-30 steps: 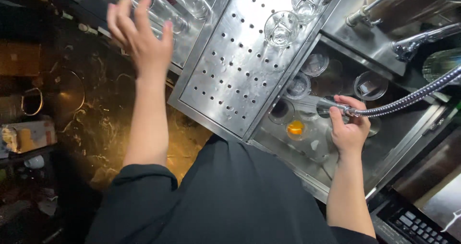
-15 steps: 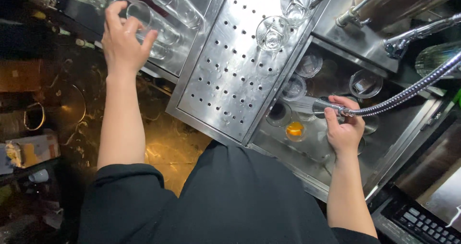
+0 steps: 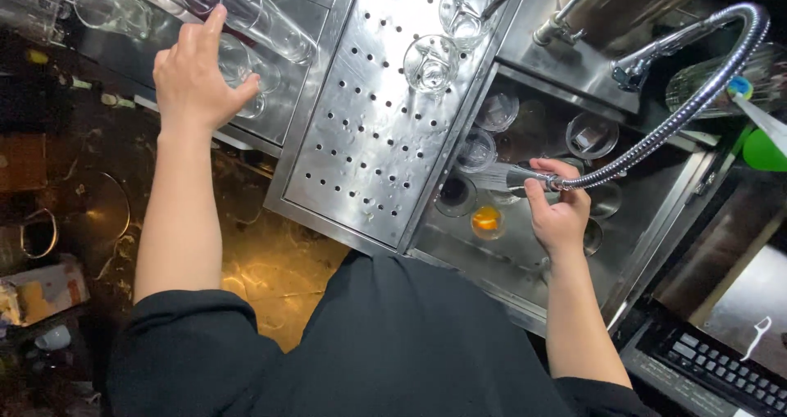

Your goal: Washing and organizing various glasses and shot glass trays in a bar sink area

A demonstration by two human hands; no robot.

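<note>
1. Right hand (image 3: 560, 216), centre right of frame, fingers closed around the spray head (image 3: 525, 177) of a flexible metal hose (image 3: 689, 109); nozzle points left; water sprays toward a glass (image 3: 477, 149) in the sink (image 3: 525, 261).
2. Left hand (image 3: 195, 79), upper left of frame, fingers curled on a clear glass (image 3: 238, 63) lying on its side; thumb against its right side; grip looks closed on it, contact under the palm hidden.
3. Just above that glass, a second tall glass (image 3: 266, 19) lies tilted on the same steel surface.
4. Sink holds several glasses, mouths up; one (image 3: 487, 220) has something orange inside; another (image 3: 592, 134) sits in the upper right part of the sink.
5. Perforated steel drainboard (image 3: 361, 146) at centre, between the two hands; two stemmed glasses (image 3: 430, 63) stand at its upper end.
6. Hose arcs up to the upper right; keypad (image 3: 721, 368) at lower right; person's dark top fills the bottom centre.
</note>
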